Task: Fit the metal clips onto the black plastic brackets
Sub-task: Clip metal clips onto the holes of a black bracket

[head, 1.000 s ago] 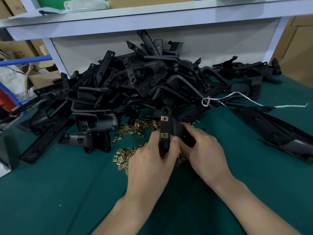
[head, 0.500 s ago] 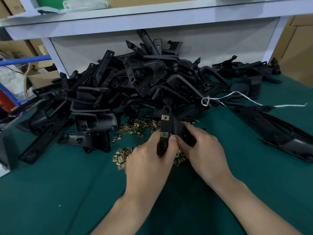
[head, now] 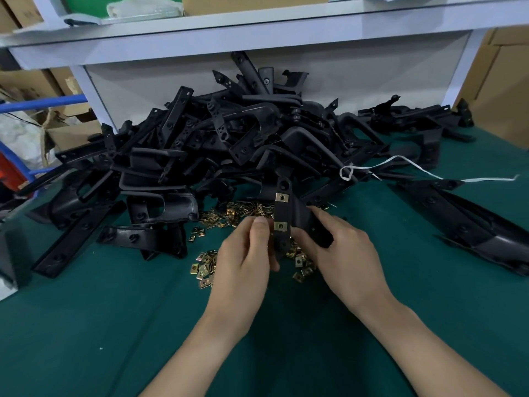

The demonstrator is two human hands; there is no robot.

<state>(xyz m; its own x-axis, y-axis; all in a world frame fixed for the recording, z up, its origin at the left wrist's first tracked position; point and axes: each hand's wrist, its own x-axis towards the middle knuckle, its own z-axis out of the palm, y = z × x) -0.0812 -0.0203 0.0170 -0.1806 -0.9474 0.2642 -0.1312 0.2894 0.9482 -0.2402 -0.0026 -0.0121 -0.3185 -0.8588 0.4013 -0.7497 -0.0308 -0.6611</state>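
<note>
Held bracket: a black plastic bracket is up off the table between the two hands, just above the near edge of the clip pile; its flat strip with holes faces the camera and stands nearly upright.
Fitted clips: two brass-coloured metal clips sit on that strip; the upper clip is near the top hole; the lower clip is about halfway down; the bottom hole is bare.
Left hand: curled around the lower left edge of the held bracket; the thumb lies just beside the lower clip; the fingers wrap behind the strip's bottom end; whether it also pinches a clip is too blurred to tell.
Right hand: grasps the bracket's wider body from the right; thumb on the front face, fingers behind.
Loose clips: scattered on the green mat under and behind the hands.
Bracket heap: a tangled pile of black brackets behind the clips, against the back panel under the white shelf.
Long bracket: lies alone on the mat to the right, well apart from the hands.
White string: trails from the heap across the mat to the right.
Cardboard boxes: beyond the table's right corner.
</note>
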